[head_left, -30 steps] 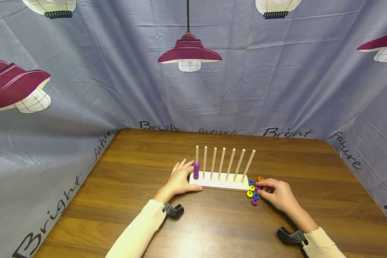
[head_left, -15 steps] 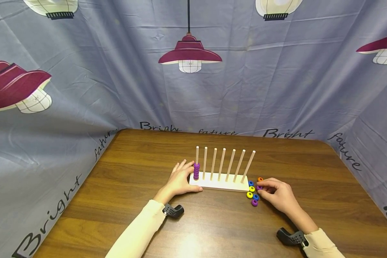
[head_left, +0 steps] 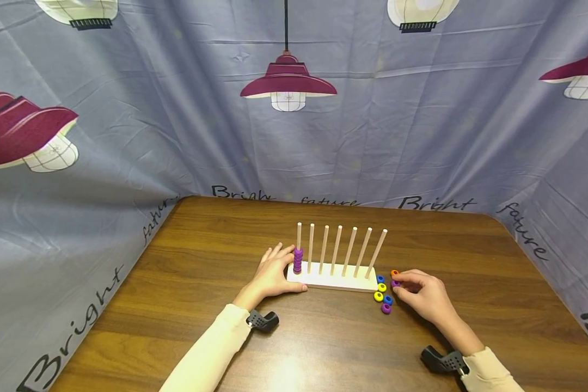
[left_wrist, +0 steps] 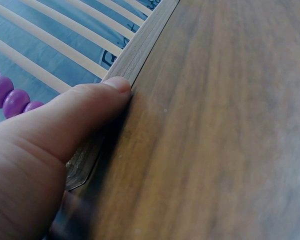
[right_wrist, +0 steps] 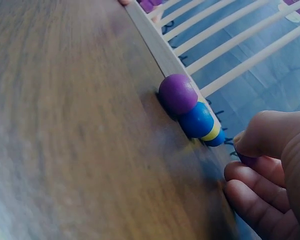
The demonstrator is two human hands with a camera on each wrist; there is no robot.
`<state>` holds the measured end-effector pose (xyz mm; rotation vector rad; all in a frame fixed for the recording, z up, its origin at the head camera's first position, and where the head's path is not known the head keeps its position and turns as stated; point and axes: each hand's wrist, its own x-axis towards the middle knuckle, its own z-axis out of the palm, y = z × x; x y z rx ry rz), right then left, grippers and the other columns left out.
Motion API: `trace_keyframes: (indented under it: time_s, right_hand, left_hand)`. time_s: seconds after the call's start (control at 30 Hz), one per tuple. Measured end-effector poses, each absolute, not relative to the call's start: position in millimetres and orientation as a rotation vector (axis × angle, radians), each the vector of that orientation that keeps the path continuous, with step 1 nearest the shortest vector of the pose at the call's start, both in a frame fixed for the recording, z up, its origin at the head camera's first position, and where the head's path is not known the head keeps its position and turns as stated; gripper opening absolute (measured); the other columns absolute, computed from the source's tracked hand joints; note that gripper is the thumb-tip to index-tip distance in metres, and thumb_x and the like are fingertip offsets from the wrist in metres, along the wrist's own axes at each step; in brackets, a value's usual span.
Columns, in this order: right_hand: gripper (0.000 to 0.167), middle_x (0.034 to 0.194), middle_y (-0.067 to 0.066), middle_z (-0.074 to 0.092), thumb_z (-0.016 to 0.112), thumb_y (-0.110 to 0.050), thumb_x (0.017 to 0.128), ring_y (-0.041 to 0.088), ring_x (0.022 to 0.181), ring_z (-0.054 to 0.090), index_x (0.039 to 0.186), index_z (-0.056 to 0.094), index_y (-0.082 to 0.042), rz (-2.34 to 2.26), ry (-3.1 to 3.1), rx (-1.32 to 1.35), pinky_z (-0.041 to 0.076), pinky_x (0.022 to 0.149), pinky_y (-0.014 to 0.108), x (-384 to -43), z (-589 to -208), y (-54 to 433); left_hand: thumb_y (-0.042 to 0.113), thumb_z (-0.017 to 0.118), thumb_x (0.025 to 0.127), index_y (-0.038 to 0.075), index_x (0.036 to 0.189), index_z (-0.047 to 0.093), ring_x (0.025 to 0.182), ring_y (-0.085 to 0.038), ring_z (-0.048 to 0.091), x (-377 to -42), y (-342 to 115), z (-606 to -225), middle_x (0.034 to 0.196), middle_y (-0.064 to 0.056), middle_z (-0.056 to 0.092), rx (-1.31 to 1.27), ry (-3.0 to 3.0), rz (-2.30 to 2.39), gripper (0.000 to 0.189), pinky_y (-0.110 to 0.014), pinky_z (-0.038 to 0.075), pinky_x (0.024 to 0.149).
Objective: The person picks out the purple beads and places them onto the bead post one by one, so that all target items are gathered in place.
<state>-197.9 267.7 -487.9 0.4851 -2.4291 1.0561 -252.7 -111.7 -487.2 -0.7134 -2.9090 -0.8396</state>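
A white wooden base with a row of upright pegs (head_left: 343,280) stands mid-table in the head view. Several purple beads (head_left: 298,261) are stacked on its leftmost peg. My left hand (head_left: 270,276) grips the base's left end, its thumb (left_wrist: 97,97) along the front edge and its fingers reaching behind. Off the right end, my right hand (head_left: 425,296) pinches a purple bead (right_wrist: 246,159) between thumb and fingers, low by the tabletop. Much of that bead is hidden by the fingers.
Between the base and my right hand lie loose beads: yellow (head_left: 378,296), blue (head_left: 387,300), another purple (head_left: 386,308) and an orange one (head_left: 394,273) behind the fingertips. The brown wooden table (head_left: 353,348) meets a grey-blue printed curtain (head_left: 196,136) at its back and sides.
My right hand has shifted slightly to the right with the pinched purple bead, drawing it away from the yellow and blue beads. The left hand stays in place on the base.
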Motion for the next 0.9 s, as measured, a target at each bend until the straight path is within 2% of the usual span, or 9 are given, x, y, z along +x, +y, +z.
trace_keyframes:
  time_s: [0.53,0.9]
  right_hand:
    - [0.023,0.090,0.012,0.077,0.080,0.008,0.073,-0.013,0.075,0.058,0.094,0.080,-0.002,1.035,-2.463,0.452,0.050,0.062,0.006,-199,-482,274]
    - [0.020,0.089,0.016,0.077,0.079,0.006,0.075,-0.013,0.071,0.060,0.094,0.078,0.000,1.075,-2.491,0.402,0.052,0.061,0.007,-203,-470,277]
  left_hand:
    - [0.053,0.086,0.069,0.012,0.129,0.068,0.153,-0.043,0.031,-253,-111,-488,0.157,-0.014,0.049,-0.715,-2.902,-0.843,0.075,-0.060,0.017,0.128]
    - [0.053,0.085,0.070,0.013,0.129,0.068,0.154,-0.042,0.028,-252,-111,-487,0.158,-0.013,0.047,-0.704,-2.920,-0.838,0.074,-0.059,0.014,0.129]
